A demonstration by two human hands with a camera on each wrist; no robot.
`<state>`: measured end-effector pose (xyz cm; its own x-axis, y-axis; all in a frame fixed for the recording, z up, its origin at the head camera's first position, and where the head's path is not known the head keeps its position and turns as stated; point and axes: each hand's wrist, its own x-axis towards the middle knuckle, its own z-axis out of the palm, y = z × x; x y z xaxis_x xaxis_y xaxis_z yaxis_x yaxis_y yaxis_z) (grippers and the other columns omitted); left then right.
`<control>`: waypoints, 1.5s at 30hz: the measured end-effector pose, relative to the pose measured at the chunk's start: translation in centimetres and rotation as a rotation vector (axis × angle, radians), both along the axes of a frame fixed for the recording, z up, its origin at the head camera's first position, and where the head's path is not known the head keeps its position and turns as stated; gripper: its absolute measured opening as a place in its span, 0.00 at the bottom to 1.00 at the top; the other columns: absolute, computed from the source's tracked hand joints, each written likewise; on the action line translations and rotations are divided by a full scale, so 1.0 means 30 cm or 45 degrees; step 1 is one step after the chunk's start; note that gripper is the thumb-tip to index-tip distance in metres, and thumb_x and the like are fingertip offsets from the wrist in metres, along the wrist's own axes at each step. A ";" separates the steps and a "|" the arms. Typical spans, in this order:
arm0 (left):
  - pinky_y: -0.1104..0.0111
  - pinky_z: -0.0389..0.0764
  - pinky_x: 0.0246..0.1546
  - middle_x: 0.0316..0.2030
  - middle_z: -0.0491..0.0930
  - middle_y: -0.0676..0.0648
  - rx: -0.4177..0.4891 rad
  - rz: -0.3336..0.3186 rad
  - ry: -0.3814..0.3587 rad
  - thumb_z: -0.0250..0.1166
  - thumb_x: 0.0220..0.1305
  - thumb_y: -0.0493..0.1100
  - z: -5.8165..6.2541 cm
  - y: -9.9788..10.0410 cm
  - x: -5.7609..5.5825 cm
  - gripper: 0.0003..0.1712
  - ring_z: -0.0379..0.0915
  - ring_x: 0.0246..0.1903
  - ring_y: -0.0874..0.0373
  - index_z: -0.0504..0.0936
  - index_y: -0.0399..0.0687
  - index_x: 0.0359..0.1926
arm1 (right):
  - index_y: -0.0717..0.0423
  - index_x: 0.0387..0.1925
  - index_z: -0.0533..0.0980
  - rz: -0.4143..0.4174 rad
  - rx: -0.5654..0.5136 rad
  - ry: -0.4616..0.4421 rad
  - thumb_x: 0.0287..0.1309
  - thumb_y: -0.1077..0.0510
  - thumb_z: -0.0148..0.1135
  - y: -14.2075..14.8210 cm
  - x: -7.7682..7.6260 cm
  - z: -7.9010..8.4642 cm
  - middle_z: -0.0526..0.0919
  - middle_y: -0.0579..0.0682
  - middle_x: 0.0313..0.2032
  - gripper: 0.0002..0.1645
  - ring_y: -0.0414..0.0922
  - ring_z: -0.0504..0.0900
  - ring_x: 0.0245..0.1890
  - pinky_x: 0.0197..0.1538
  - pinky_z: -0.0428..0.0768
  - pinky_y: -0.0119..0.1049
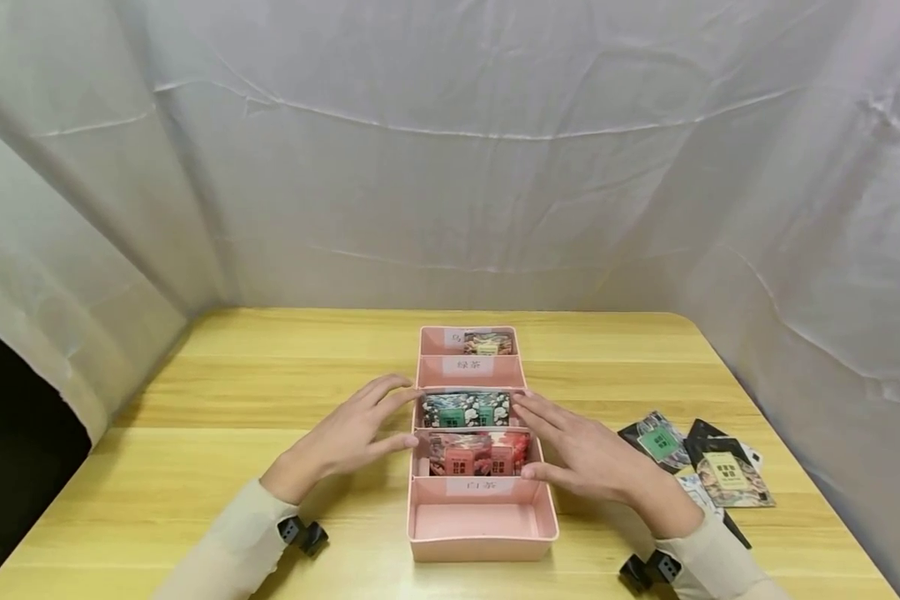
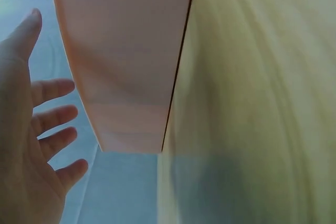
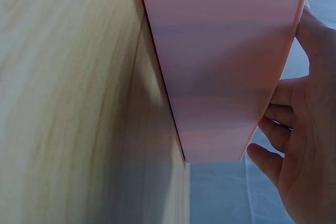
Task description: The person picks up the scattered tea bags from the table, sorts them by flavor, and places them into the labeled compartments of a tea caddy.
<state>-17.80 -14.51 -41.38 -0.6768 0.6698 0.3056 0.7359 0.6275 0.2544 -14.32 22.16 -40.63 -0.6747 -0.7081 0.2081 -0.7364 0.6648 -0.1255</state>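
Note:
A long pink divided box (image 1: 483,548) stands lengthwise on the table between both hands. My left hand (image 1: 348,429) is at its left side, fingers spread and nearly straight; the left wrist view shows the fingertips (image 2: 65,86) close to the upper edge. My right hand (image 1: 588,450) lies along the right rim, its fingers touching the edge in the right wrist view. Red printed packets (image 1: 461,457) stand in one compartment, green ones (image 1: 453,410) in the compartment behind, and a yellow-labelled packet (image 1: 489,343) at the far end. The nearest compartment shows its bare floor.
To the right, several loose packets lie overlapping, among them a green-labelled one (image 1: 656,442) and a yellow-labelled one (image 1: 727,475). White paper labels (image 1: 480,486) are stuck on the box dividers. A pale curtain (image 1: 450,167) hangs behind the wooden table (image 1: 285,358).

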 end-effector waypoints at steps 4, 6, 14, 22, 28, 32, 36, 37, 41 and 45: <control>0.48 0.55 0.69 0.73 0.54 0.41 -0.046 0.004 0.011 0.50 0.68 0.69 -0.001 0.005 0.010 0.43 0.49 0.72 0.42 0.58 0.49 0.75 | 0.55 0.75 0.55 -0.007 -0.003 0.001 0.64 0.32 0.54 0.003 -0.001 -0.002 0.53 0.53 0.75 0.49 0.53 0.58 0.71 0.63 0.70 0.53; 0.49 0.53 0.70 0.74 0.52 0.40 -0.072 0.003 0.020 0.48 0.69 0.69 -0.001 0.012 0.014 0.45 0.47 0.72 0.42 0.56 0.47 0.75 | 0.55 0.75 0.55 -0.007 -0.006 0.002 0.64 0.32 0.55 0.004 -0.002 -0.002 0.53 0.53 0.75 0.49 0.53 0.58 0.71 0.63 0.70 0.53; 0.52 0.50 0.71 0.75 0.47 0.41 -0.150 0.027 0.018 0.46 0.70 0.70 -0.012 0.024 0.026 0.47 0.44 0.73 0.44 0.52 0.43 0.76 | 0.55 0.75 0.55 0.010 -0.011 0.007 0.64 0.33 0.55 0.003 -0.006 0.001 0.53 0.53 0.75 0.49 0.52 0.57 0.72 0.63 0.70 0.53; 0.57 0.47 0.72 0.76 0.46 0.43 -0.180 0.012 -0.006 0.43 0.71 0.70 -0.008 0.024 0.029 0.47 0.37 0.75 0.50 0.50 0.42 0.76 | 0.55 0.75 0.55 0.006 -0.011 -0.004 0.64 0.33 0.55 -0.001 -0.003 0.005 0.54 0.54 0.75 0.48 0.53 0.59 0.71 0.63 0.71 0.53; 0.58 0.46 0.72 0.76 0.46 0.43 -0.224 0.019 -0.019 0.40 0.71 0.71 0.000 0.023 0.034 0.48 0.35 0.75 0.52 0.48 0.43 0.77 | 0.54 0.76 0.54 0.022 -0.027 -0.035 0.64 0.35 0.56 0.003 -0.006 0.009 0.52 0.53 0.75 0.48 0.54 0.60 0.70 0.62 0.72 0.54; 0.58 0.46 0.72 0.76 0.47 0.42 -0.249 0.017 -0.011 0.38 0.71 0.71 0.007 0.030 0.034 0.48 0.35 0.75 0.52 0.48 0.43 0.77 | 0.52 0.76 0.54 0.013 -0.054 -0.070 0.64 0.37 0.58 0.026 0.000 0.017 0.52 0.51 0.75 0.48 0.56 0.65 0.67 0.59 0.75 0.55; 0.56 0.47 0.72 0.75 0.47 0.41 -0.270 0.015 0.001 0.37 0.71 0.71 0.012 0.034 0.034 0.48 0.37 0.75 0.50 0.47 0.42 0.77 | 0.51 0.76 0.53 -0.038 -0.079 -0.084 0.62 0.38 0.61 0.055 0.010 0.024 0.53 0.50 0.75 0.49 0.58 0.70 0.64 0.57 0.76 0.56; 0.56 0.48 0.72 0.75 0.48 0.41 -0.273 0.016 0.002 0.37 0.71 0.71 0.012 0.035 0.034 0.48 0.38 0.74 0.50 0.47 0.42 0.77 | 0.51 0.76 0.53 -0.052 -0.081 -0.081 0.62 0.38 0.61 0.063 0.012 0.024 0.54 0.51 0.75 0.49 0.58 0.70 0.63 0.57 0.76 0.57; 0.56 0.47 0.72 0.75 0.47 0.41 -0.290 0.022 0.008 0.36 0.71 0.72 0.014 0.035 0.034 0.48 0.40 0.74 0.48 0.48 0.42 0.77 | 0.47 0.77 0.51 -0.092 -0.085 -0.078 0.63 0.40 0.61 0.095 0.020 0.024 0.56 0.53 0.74 0.49 0.59 0.69 0.64 0.58 0.75 0.57; 0.57 0.45 0.73 0.75 0.47 0.42 -0.302 0.031 0.000 0.36 0.71 0.72 0.016 0.032 0.037 0.48 0.39 0.74 0.49 0.47 0.43 0.77 | 0.44 0.77 0.50 -0.130 -0.102 -0.102 0.64 0.42 0.61 0.128 0.029 0.017 0.56 0.52 0.74 0.48 0.59 0.67 0.66 0.59 0.72 0.59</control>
